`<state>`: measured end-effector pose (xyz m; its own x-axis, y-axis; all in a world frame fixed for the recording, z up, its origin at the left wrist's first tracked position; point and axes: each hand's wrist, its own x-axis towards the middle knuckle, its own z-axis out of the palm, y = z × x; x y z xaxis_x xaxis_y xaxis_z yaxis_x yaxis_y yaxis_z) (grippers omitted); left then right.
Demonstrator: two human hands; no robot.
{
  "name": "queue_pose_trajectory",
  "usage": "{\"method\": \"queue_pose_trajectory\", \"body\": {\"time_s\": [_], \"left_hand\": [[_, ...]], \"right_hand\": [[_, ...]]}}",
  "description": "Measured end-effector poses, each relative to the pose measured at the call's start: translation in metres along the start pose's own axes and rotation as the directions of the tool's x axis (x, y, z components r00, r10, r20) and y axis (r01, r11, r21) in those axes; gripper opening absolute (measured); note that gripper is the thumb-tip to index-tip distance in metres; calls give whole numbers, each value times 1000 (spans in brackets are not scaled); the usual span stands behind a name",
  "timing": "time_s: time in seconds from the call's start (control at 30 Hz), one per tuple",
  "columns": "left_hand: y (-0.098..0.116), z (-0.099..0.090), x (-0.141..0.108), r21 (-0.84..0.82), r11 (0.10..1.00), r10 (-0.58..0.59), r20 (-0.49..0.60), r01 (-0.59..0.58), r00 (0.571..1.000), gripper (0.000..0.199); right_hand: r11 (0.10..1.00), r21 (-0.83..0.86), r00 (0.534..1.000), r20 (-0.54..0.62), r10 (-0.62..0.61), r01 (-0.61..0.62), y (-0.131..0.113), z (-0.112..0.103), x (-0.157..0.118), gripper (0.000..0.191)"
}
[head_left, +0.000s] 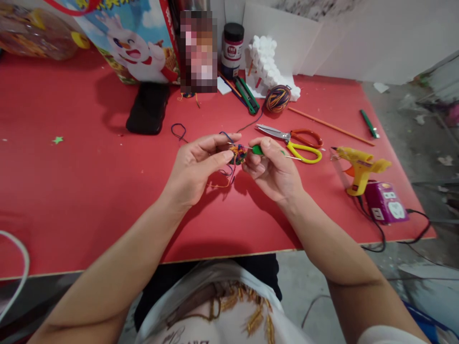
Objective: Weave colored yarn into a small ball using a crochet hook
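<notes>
Since we are going left to right: black smartphone (pixel 147 109) lies face-up or face-down, can't tell, on the red tabletop (pixel 89 191). Loose loop of dark blue yarn (pixel 179 130) beside it, running toward our left hand (pixel 193 167).

Left hand is closed, thumb and fingers pinching a small multicoloured yarn piece (pixel 237 154) just above the tabletop, between our two hands. Piece is compact and worked into a dense patch; we judge that part as done. Loose strands hang below it, so ends look unfinished. Exact stitch count and shape: too small to tell.

Slim metal tool with a green grip (pixel 257 150) points into the piece from the right. Working tip is partly hidden, so we can't confirm whether a loop is on it. Our right hand (pixel 274 167) is clamped on that tool. Hands are near each other, not clearly touching.

Round ball of multicoloured yarn (pixel 278 99) sits behind, with a strand leading toward our left hand. Plenty of yarn on it, and we see no cut made there. Steel scissors with red and yellow handles (pixel 290 138) lie untouched, blades parted slightly at most. Far right, yellow plastic glue gun (pixel 360 167) is out of hand too. How much is left overall, we can't tell.
</notes>
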<state>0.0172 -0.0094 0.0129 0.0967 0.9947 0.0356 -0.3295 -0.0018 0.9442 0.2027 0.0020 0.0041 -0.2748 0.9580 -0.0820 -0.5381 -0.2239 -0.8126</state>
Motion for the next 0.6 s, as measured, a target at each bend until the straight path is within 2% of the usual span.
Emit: {"method": "queue_pose_trajectory", "body": {"time_s": [0.17, 0.33, 0.47, 0.6], "left_hand": [[-5, 2, -2, 70, 995, 74, -49, -71, 996, 25], [-2, 4, -1, 107, 991, 87, -48, -82, 995, 32], [-3, 2, 0, 121, 989, 89, -42, -83, 995, 36], [-6, 2, 0, 119, 986, 130, -69, -121, 989, 43]], "right_hand": [[1000, -1, 999, 53, 0, 0, 0, 0, -2, 23], [999, -38, 999, 41, 5, -3, 2, 1, -2, 25], [999, 6, 998, 38, 46, -46, 4, 1, -3, 22], [999, 14, 996, 84, 36, -37, 4, 3, -7, 22]]}}
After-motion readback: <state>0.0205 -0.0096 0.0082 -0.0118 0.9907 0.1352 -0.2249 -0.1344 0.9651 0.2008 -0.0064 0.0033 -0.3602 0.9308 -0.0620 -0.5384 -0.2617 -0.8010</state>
